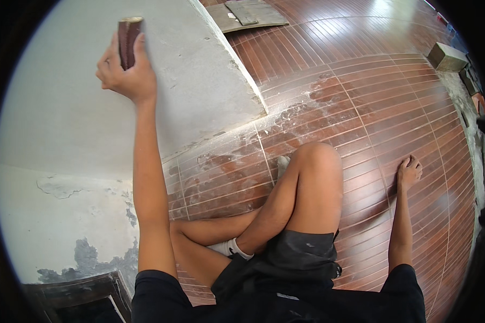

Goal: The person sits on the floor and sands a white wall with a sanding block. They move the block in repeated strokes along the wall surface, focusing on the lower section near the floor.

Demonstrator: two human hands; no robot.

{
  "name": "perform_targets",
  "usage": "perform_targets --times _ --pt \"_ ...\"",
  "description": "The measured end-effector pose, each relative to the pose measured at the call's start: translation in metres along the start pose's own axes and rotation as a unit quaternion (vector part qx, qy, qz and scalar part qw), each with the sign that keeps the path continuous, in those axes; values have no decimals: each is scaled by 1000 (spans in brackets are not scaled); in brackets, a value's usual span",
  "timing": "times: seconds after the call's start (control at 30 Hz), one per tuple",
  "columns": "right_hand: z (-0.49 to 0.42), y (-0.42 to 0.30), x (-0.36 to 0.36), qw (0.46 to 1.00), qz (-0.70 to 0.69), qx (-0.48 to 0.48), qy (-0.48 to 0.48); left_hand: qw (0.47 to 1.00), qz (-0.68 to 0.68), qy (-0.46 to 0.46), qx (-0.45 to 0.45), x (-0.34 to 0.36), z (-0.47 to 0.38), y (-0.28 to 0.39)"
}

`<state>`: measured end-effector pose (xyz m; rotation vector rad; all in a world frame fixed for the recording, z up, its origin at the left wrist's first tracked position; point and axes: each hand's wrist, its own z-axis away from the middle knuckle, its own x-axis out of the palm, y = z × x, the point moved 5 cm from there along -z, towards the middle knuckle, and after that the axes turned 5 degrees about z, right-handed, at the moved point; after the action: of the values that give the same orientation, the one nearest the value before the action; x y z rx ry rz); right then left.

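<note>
My left hand grips a block wrapped in dark red sandpaper, its pale end showing at the top. The block is at the grey plastered wall; whether it touches the surface I cannot tell. Out to the right, my right hand is over the tiled floor with its fingers curled in, and nothing shows in it. My bent knee and crossed legs lie between the two arms.
White dust lies on the red-brown floor along the wall's foot. Worn boards lie beyond the wall's edge. A grey block stands at the far right. Below left are peeling paint and a dark wooden frame.
</note>
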<state>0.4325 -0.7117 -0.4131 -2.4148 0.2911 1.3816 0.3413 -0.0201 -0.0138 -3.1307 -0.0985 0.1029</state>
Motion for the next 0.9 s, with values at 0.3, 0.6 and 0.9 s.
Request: perform_targets --times 0.3,0.6,0.9 --pt "-1 -2 0 1000 13 5 -5 946 29 -258 193 47 228 54" --pt "-1 4 6 1000 23 -4 -4 995 -32 -95 10 18 69 23" --pt "-2 -3 0 1000 16 3 -8 984 12 -149 99 35 152 24"
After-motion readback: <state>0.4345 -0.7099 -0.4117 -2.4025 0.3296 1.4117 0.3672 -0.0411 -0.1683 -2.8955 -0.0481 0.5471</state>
